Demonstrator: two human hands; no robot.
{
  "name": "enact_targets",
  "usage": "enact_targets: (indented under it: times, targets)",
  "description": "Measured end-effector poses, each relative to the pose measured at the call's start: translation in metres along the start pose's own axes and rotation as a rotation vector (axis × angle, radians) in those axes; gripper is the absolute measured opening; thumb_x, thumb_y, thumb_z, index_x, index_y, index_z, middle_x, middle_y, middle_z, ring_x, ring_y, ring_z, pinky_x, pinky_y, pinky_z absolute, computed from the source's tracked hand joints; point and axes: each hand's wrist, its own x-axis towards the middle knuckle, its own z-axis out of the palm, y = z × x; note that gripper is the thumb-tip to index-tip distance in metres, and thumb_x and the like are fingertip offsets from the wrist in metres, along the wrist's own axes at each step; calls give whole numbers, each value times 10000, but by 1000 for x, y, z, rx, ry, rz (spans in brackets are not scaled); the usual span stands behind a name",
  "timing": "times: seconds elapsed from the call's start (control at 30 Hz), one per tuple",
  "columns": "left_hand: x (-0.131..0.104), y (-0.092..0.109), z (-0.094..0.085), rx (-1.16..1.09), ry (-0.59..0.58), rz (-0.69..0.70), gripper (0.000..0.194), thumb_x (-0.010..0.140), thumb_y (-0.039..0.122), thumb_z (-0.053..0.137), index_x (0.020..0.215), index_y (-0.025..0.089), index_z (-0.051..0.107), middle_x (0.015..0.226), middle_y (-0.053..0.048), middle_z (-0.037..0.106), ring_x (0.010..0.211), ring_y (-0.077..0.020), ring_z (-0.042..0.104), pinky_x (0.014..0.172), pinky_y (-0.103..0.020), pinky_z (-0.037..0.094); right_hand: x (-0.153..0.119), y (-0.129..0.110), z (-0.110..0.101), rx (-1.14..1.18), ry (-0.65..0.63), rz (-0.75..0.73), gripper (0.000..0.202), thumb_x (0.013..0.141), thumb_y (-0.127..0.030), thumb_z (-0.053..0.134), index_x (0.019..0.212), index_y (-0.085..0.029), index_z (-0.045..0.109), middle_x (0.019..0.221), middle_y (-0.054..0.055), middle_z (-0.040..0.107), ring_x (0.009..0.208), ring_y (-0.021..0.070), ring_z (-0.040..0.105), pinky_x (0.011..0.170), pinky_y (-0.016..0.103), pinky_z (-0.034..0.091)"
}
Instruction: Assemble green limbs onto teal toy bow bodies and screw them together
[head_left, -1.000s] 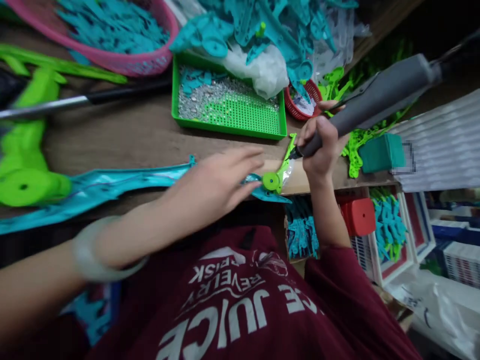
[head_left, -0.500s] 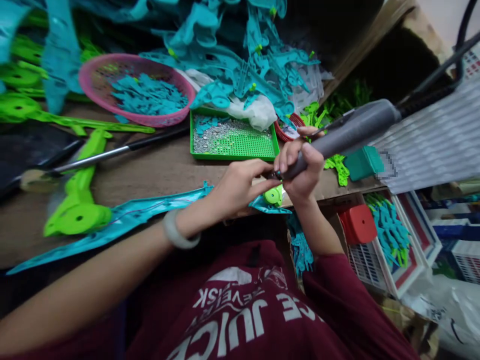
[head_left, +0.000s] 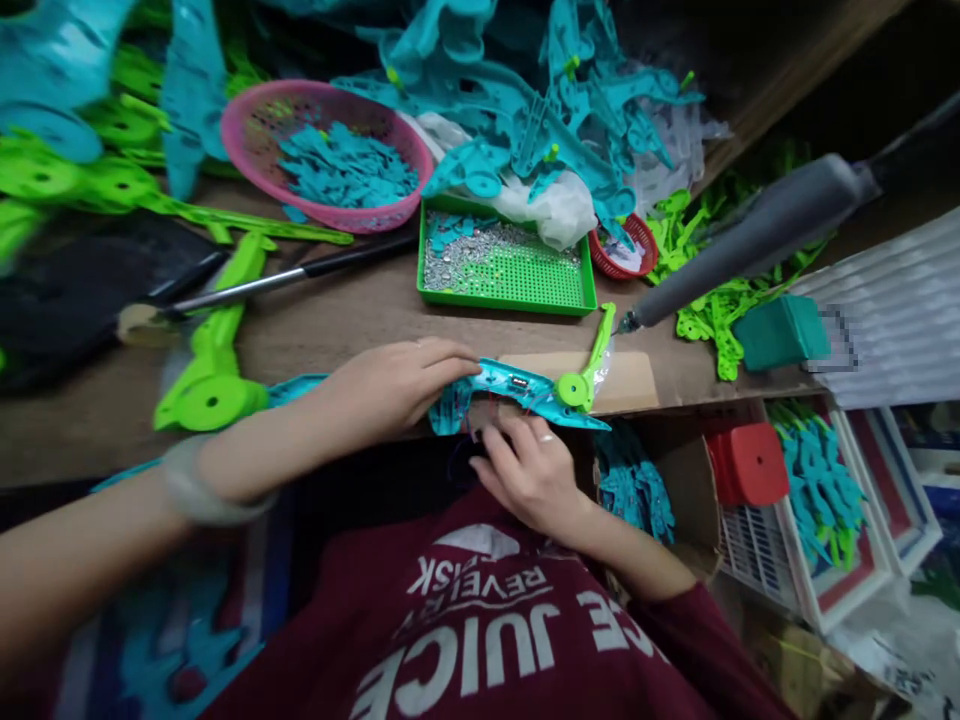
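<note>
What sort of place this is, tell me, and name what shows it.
Likely an assembly workshop: a green tray of tiny metal pieces, a pink basket of turquoise plastic parts, and a grey driver-like tool at the workbench.

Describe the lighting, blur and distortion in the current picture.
Head view: deep shadow fills the upper right, behind the gray tool; head view: a blocky, pixelated patch sits beside the teal box; head view: fine detail on the teal part by the right hand looks soft.

Glossy plastic shell (head_left: 493,376); matt cardboard (head_left: 634,380)
</note>
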Motion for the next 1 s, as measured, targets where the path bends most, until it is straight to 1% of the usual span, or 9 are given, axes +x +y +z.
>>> enact_targets:
  times: [0.1, 0.27, 0.4, 0.47, 0.53, 0.6, 0.73, 0.83, 1.0]
  targets:
    - [17, -1, 2, -79, -41, -11, 382, 916, 173, 399, 1167, 162, 686, 1129, -139, 744, 1008, -262, 717, 878, -410, 600, 22, -4, 16, -102, -162, -93, 222, 1004, -161, 467, 1020, -124, 685, 880, 130, 693, 795, 229, 609, 606, 359, 477]
    - [14, 7, -1, -359, 38, -113, 418, 902, 123, 381, 1233, 173, 631, 1251, -100, 726, 1162, -202, 683, 1023, -364, 547, 49, 28, -8, -74, -124, -401, 200, 999, -96, 477, 1020, -100, 676, 945, 134, 688, 812, 207, 606, 687, 343, 501]
    - [10, 11, 5, -444, 38, -208, 465, 875, 110, 386, 1292, 188, 576, 1216, -63, 741, 1101, -188, 709, 978, -355, 572, 79, 63, -16, 87, -248, -674, 226, 1023, -110, 437, 1051, -155, 656, 1060, 111, 694, 866, 193, 617, 757, 339, 526]
    - [8, 16, 7, -386, 192, -280, 426, 887, 101, 383, 1257, 185, 576, 1182, -71, 738, 1065, -189, 712, 942, -355, 585, 95, 78, -9, 163, -324, -652, 252, 1043, -142, 396, 1076, -174, 643, 1165, 109, 683, 980, 194, 627, 838, 341, 540]
    - [2, 28, 7, -243, 461, -347, 358, 912, 92, 419, 1222, 187, 571, 1162, -88, 719, 1084, -204, 692, 936, -368, 580, 109, 91, 1, 276, -385, -548, 256, 1049, -160, 373, 1099, -170, 624, 1230, 120, 660, 1080, 188, 621, 890, 330, 541]
    - [-5, 46, 9, -52, 636, -236, 275, 929, 117, 522, 1183, 203, 584, 1124, -85, 712, 1071, -215, 675, 913, -360, 568, 121, 100, 10, 460, -452, -444, 234, 1041, -165, 385, 1089, -147, 613, 1172, 127, 665, 1063, 172, 630, 891, 308, 539]
    - [-11, 73, 18, 269, 342, 143, 357, 917, 77, 567, 1238, 215, 639, 1270, -83, 717, 948, -216, 669, 790, -347, 530, 142, 108, 20, 795, -574, -302, 159, 987, -137, 479, 981, -140, 638, 984, 73, 683, 931, 148, 640, 869, 289, 525]
    - [-1, 72, 25, 376, 196, 66, 436, 897, 5, 489, 1271, 151, 658, 1285, -146, 707, 871, -247, 658, 704, -378, 501, 156, 110, 19, 850, -644, -259, 172, 959, -106, 508, 1002, -151, 669, 1010, 63, 691, 962, 147, 645, 898, 293, 510]
    - [16, 53, 26, 406, 121, 21, 350, 855, -53, 455, 990, 106, 737, 867, -131, 710, 793, -267, 650, 689, -376, 492, 161, 112, 13, 725, -708, -230, 190, 875, -19, 534, 886, -165, 654, 956, 41, 633, 892, 148, 609, 854, 279, 493]
